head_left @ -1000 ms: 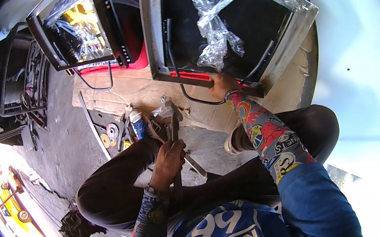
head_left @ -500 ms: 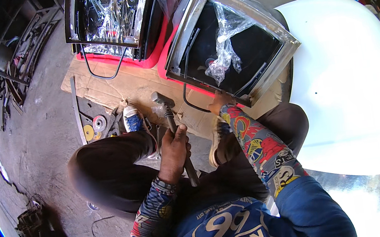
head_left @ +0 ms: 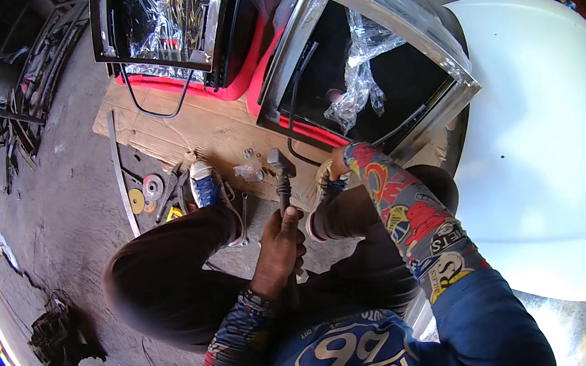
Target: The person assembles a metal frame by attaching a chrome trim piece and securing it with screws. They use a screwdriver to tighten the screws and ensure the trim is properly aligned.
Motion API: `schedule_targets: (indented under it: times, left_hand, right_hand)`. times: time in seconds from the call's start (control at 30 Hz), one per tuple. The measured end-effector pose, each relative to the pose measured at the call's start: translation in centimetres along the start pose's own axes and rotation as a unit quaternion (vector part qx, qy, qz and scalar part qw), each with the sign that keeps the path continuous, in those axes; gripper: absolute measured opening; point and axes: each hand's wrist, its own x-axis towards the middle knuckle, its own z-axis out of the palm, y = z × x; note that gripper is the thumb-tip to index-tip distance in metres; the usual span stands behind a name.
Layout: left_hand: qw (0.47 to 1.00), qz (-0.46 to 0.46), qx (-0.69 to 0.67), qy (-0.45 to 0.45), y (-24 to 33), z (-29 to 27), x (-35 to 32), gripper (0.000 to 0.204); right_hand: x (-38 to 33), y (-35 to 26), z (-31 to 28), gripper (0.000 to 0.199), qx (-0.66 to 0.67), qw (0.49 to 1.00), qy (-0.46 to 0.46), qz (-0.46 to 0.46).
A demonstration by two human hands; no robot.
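Hammer (head_left: 283, 180) in left fist, right hand (head_left: 339, 164) beside seat frame (head_left: 440, 119)

Left hand (head_left: 281, 247): closed round the hammer's handle, thumb lying along the shaft, head pointing away from the wearer. Right hand: at the frame's near edge, next to a bent black bar (head_left: 302, 154); sleeve and angle hide the fingers, so cannot tell whether they grip or merely touch.

Frame: bare metal, tilted in view, on what looks like an upturned red-and-black seat, with crumpled clear plastic (head_left: 357, 82) across its dark middle. Cardboard (head_left: 176, 135) beneath. Second frame (head_left: 151, 62), darker, stands just left.

Handling, as judged: brace the frame before any blow; move the right fingers well clear of the striking line; tuck loose plastic aside; watch the near shoe (head_left: 206, 183). Holding farther down the handle would lengthen the swing; the present grip favours short, controlled taps.

Farther out: wrench (head_left: 245, 219) by that shoe, small bag (head_left: 249, 172) on the cardboard, grinding disc (head_left: 153, 187) and metal strip (head_left: 119, 169) leftward; large white panel (head_left: 540, 150) at right.
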Motion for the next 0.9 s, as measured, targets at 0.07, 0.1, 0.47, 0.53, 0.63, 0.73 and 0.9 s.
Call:
schedule_targets:
  times: [0.07,0.1,0.47,0.53,0.63,0.73,0.9]
  left_hand:
    - [1.000,0.018,-0.002,0.016,-0.8,-0.3,0.3,0.043]
    - [0.999,0.021,0.009,0.027,-1.1,-0.6,0.4,0.042]
    - [0.994,0.093,0.042,0.049,-1.7,-2.6,1.7,0.033]
    - [0.993,0.095,0.050,0.054,-1.8,-2.7,1.8,0.036]
    - [0.997,0.041,0.037,0.054,-2.2,-2.9,2.0,0.036]
    - [0.996,0.052,0.049,0.045,-2.6,-3.3,2.4,0.036]
    - [0.967,0.163,0.171,0.093,-2.3,-3.4,3.7,0.030]
  right_hand:
    - [3.4,-1.2,3.2,0.078,0.006,0.999,-0.016,0.038]
    - [4.8,-2.0,4.0,0.077,-0.044,0.993,-0.081,0.078]
    - [-4.8,-1.7,-6.6,0.028,0.125,0.982,0.100,-0.096]
    - [-4.5,-3.2,-5.9,0.024,0.120,0.979,0.153,-0.058]
    - [-3.2,-3.1,-4.6,0.028,0.115,0.981,0.143,-0.068]
    - [-3.1,-2.3,-4.5,0.027,0.143,0.973,0.159,-0.087]
    - [-4.0,-2.1,-5.8,0.029,0.149,0.974,0.146,-0.093]
